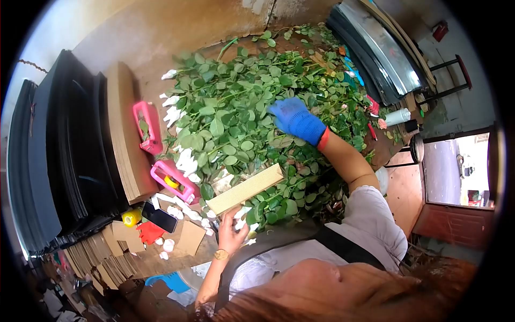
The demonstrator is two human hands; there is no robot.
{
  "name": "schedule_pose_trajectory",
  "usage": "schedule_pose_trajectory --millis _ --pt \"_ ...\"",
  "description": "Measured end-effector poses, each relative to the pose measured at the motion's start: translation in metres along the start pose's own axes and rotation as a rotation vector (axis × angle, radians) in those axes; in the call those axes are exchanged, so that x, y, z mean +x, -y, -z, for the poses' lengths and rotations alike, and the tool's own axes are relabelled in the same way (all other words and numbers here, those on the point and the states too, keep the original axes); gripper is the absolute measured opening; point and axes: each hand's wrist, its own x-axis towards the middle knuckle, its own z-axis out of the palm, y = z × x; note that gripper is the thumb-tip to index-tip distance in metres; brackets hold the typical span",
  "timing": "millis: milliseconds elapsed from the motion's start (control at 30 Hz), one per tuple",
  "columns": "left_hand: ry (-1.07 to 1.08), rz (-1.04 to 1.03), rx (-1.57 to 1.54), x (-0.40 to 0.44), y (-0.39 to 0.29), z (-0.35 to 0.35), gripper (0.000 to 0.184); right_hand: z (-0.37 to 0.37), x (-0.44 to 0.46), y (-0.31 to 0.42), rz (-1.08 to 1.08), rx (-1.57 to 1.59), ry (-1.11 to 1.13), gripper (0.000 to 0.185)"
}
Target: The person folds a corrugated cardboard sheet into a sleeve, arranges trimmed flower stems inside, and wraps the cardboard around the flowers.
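Note:
Green leafy rose stems (230, 123) cover the worktable in a thick heap, with white-wrapped heads (186, 162) along its left side. My right hand (298, 119), in a blue glove, is over the middle of the heap; its fingertips are blurred among the leaves, so any grip is unclear. My left hand (232, 232), bare, is at the near edge with bent fingers. It is close under a corrugated cardboard strip (245, 190) and beside a white flower head (241, 213). What its fingers hold is partly hidden.
Two pink tape dispensers (147, 127) stand left of the stems, near stacked cardboard (126, 134) and black sheets (70, 145). A phone (159, 217), a yellow tape roll (131, 217) and a red item (150, 233) lie at lower left. A white bottle (397, 117) is at right.

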Motion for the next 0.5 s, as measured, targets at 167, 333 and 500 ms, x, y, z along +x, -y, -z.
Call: schedule_pose_trajectory --millis 167,333,500 --pt "0.032 0.065 0.009 -0.001 0.001 0.002 0.055 -0.012 0.084 0.012 0.196 0.175 -0.831 0.039" --pt "0.024 0.003 -0.018 0.000 0.015 -0.002 0.057 -0.039 0.148 0.019 0.063 0.096 -0.613 0.024" --pt "0.019 -0.005 -0.052 0.000 0.012 -0.003 0.057 0.024 0.096 0.069 0.312 0.144 -0.907 0.031"
